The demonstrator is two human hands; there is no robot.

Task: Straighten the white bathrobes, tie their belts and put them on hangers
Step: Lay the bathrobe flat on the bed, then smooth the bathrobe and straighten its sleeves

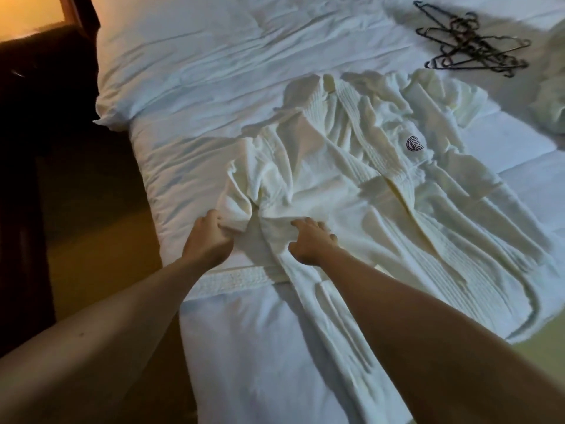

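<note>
The left hand (208,237) pinches the sleeve (241,194) of the bathrobe (351,191) to draw it flat, while beside the sleeve the right hand (312,240) presses open-palmed, anchoring the body.

You are looking at no readable words or numbers anywhere; only a small dark round emblem (414,144) of curved lines is showing on the chest of the white bathrobe (351,185).
</note>
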